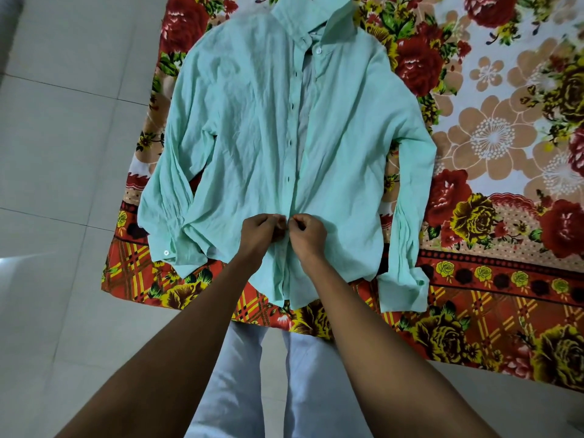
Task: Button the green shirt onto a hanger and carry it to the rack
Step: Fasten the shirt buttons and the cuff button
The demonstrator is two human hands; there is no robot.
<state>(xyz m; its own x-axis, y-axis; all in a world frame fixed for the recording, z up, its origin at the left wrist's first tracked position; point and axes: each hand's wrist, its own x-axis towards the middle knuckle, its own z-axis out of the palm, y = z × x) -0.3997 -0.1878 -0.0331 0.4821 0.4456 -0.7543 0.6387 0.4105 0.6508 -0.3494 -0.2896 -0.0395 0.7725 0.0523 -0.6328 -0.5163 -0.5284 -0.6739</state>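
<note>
Two bare forearms reach forward from the bottom of the view, over pale trousers (243, 358) and a grey tiled floor (63, 153). The left hand (262, 230) and the right hand (308, 233) meet at the lower part of the green shirt's (246, 128) front opening, knuckles almost touching. The left hand's fingers are curled, pinching the edge of the left-side panel; the right hand's fingers and thumb pinch the facing edge, pressing the two strips of cloth together at one spot. Whether a button sits between the fingertips cannot be told, since the hands cover it.

The shirt lies flat, front up, on a flowered bedsheet (493, 147) in red, yellow and tan, with its hem nearest the person and just short of the sheet's near edge. Both sleeves run down along its sides; the left cuff (166, 252) shows a white button. Above the hands the placket (292, 137) carries a row of small dark buttonholes, and it gapes open toward the chest. Farthest away, the collar (311, 14) stands up at the top edge, with one white button (318, 51) just below it.
</note>
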